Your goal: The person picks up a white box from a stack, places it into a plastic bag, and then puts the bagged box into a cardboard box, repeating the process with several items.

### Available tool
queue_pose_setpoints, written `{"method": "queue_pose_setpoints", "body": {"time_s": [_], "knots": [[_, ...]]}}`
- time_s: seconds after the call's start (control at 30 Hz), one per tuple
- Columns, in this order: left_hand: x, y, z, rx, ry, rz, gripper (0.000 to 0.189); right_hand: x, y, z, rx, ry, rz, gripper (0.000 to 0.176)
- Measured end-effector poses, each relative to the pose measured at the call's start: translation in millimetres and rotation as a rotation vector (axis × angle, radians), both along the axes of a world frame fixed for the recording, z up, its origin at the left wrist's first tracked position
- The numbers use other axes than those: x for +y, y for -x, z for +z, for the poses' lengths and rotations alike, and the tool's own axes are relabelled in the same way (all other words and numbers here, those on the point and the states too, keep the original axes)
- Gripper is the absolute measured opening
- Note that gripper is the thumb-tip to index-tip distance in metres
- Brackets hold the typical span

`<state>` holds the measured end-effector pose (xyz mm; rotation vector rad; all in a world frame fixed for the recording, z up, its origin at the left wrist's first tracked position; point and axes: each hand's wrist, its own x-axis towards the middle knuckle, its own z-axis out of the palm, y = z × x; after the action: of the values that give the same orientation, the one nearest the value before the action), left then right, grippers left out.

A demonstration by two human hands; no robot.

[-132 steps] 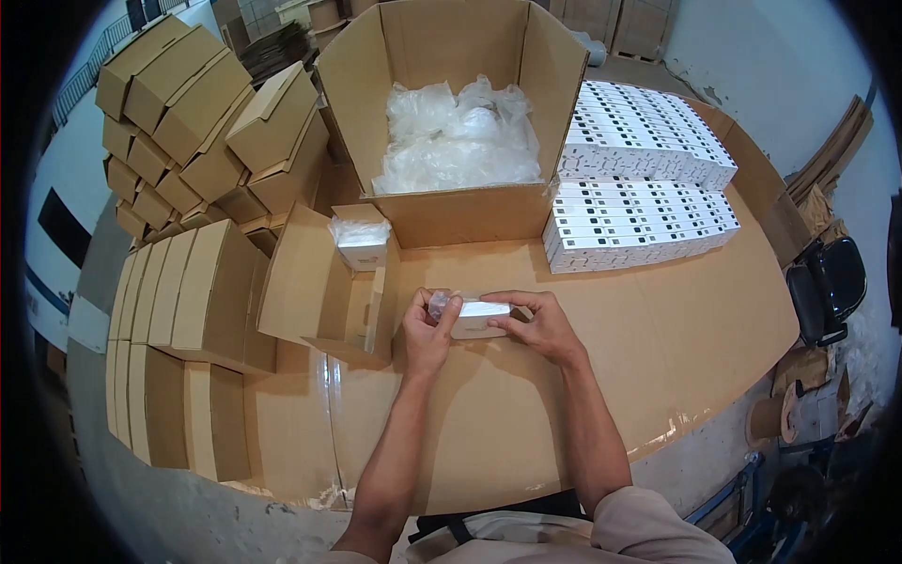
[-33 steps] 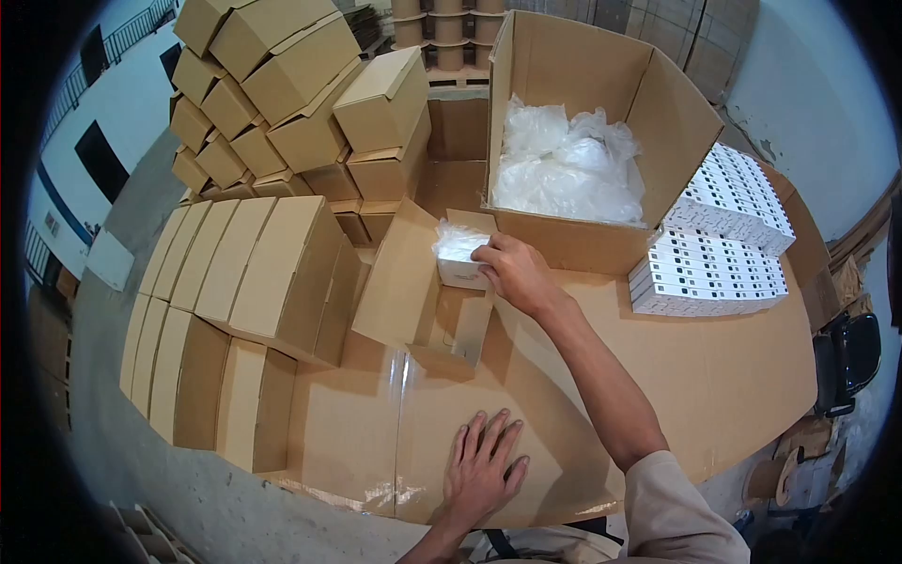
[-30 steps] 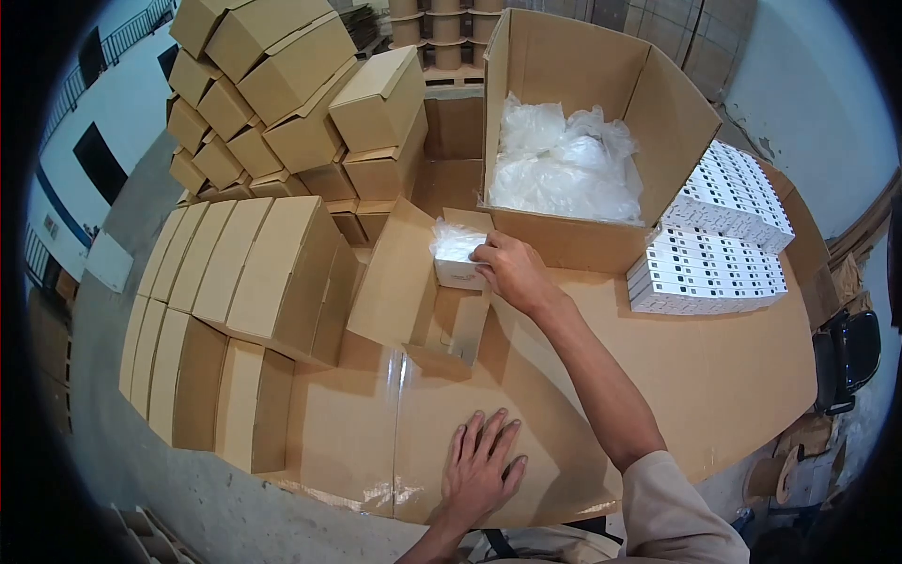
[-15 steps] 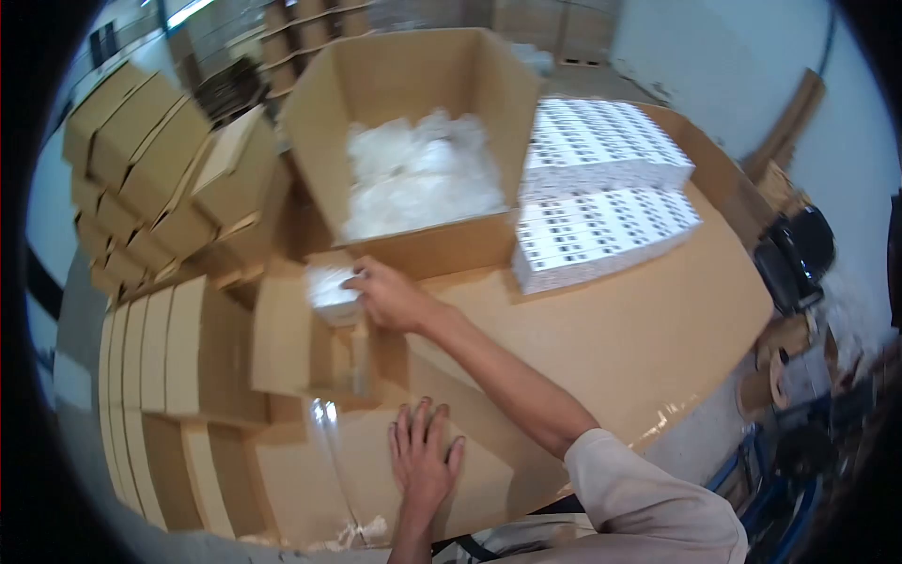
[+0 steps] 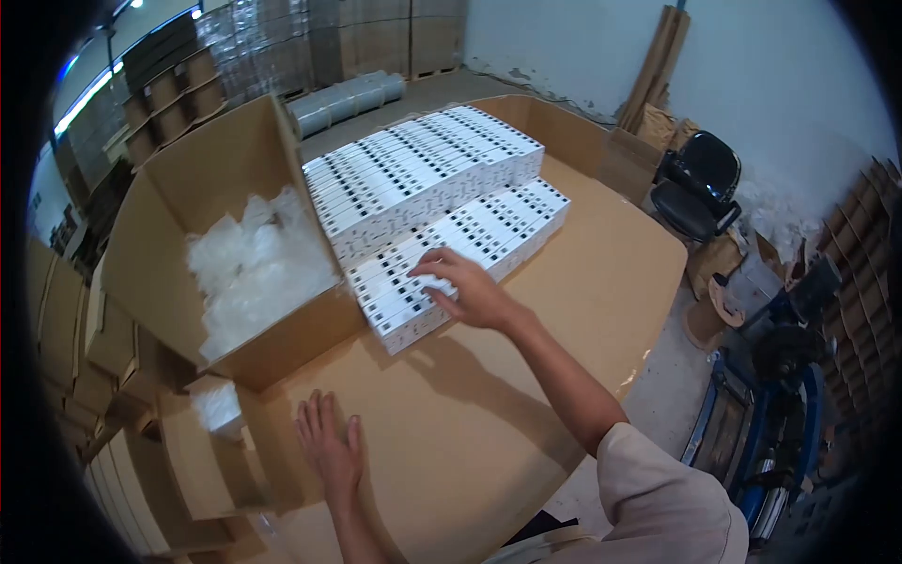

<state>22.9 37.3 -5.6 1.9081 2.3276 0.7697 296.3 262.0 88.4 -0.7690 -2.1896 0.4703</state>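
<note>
My right hand [image 5: 470,289] hovers at the front row of white boxes [image 5: 460,240], thumb and fingers apart, nothing visibly held. My left hand [image 5: 329,446] lies with fingers spread on the cardboard-covered table [image 5: 601,273]. A taller stack of white boxes [image 5: 423,169] with dark marks stands behind the front row. Left of my left hand is an open brown carton [image 5: 193,451] with a white, plastic-wrapped item [image 5: 218,409] in its far end. Beyond it, a large open carton [image 5: 282,334] holds clear plastic bags [image 5: 258,263].
Brown cartons [image 5: 122,498] are lined up at the left edge. Beyond the table's right side are a black chair [image 5: 695,188], a cardboard spool [image 5: 711,315] and blue-framed equipment [image 5: 799,404]. A wrapped roll [image 5: 348,101] lies on the floor behind.
The view has turned right. My right hand has let go of the white item in the small carton and moved right to the white boxes. My left hand remains spread on the table.
</note>
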Motion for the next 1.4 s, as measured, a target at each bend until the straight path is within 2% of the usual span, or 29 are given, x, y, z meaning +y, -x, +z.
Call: {"method": "queue_pose_setpoints", "body": {"time_s": [0.03,0.07,0.1,0.3,0.4,0.67,0.87,0.97,1.07,1.17,1.27,1.4], "knots": [[6,1,-2,-0.005,0.001,0.0,0.053,14,-20,1,0.001,-0.045,-0.052,0.031],[9,4,-5,-0.008,0.002,0.003,0.053,27,-39,4,-0.012,0.067,-0.135,0.033],[12,4,-7,-0.011,0.002,0.007,0.053,43,-58,0,-0.021,-0.031,-0.222,0.035],[15,1,-5,-0.024,0.028,0.03,0.054,140,-130,-4,-0.065,-0.153,-0.582,0.058],[17,-3,-1,-0.012,0.055,0.047,0.05,181,-145,-3,-0.001,-0.13,-0.662,0.059],[18,0,-5,-0.018,0.039,0.045,0.052,206,-124,1,-0.192,-0.135,-0.666,0.052],[19,-1,-3,-0.014,0.037,0.035,0.05,212,-128,-6,-0.092,-0.217,-0.632,0.047],[19,-1,-3,-0.013,0.04,0.031,0.05,210,-128,3,-0.142,-0.151,-0.629,0.043],[20,0,-6,-0.015,0.029,0.036,0.051,220,-134,-3,-0.142,-0.225,-0.579,0.042],[20,-1,-6,-0.014,0.03,0.044,0.051,216,-131,3,-0.111,-0.156,-0.575,0.038],[20,-3,-1,-0.004,0.043,0.044,0.051,223,-135,-3,-0.15,-0.268,-0.553,0.034],[20,-3,-1,0.001,0.035,0.034,0.05,220,-139,2,-0.211,-0.228,-0.563,0.034]]}}
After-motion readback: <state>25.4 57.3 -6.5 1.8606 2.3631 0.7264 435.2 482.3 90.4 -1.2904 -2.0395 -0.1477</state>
